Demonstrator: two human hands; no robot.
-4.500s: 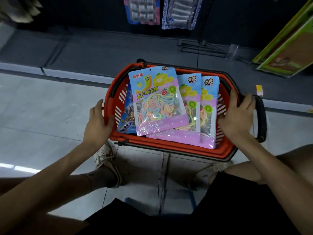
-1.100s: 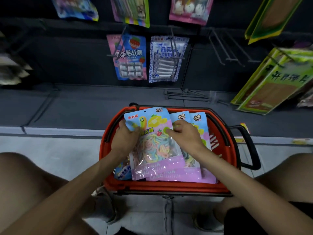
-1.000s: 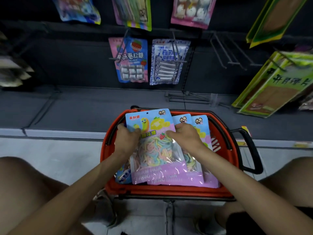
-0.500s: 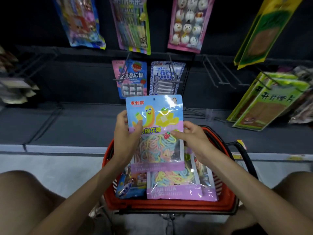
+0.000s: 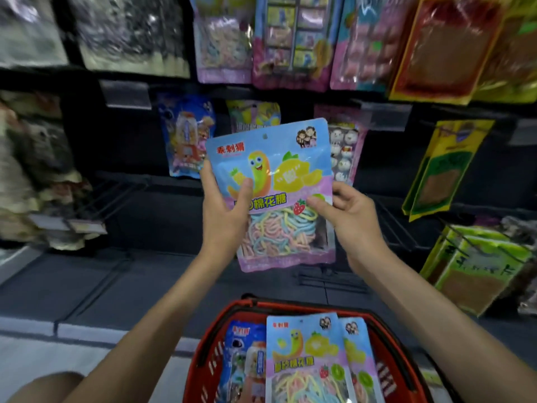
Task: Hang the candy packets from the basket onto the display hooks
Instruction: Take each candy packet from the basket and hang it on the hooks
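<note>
Two hands hold one candy packet upright above the basket.
The left hand [image 5: 223,219] grips the packet [image 5: 279,170] by its left edge, thumb curled across the front. The right hand [image 5: 359,225] pinches the right edge. Behind it are hung packets [image 5: 186,138]. Below, spare packets [image 5: 305,356] lie in the red basket [image 5: 200,362].

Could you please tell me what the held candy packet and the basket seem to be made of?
The packet looks like thin glossy plastic film: printed top, clear lower window, glare and slight buckling. The basket seems to be rigid moulded plastic, red with a dull sheen, judging by its slotted wall.
</note>
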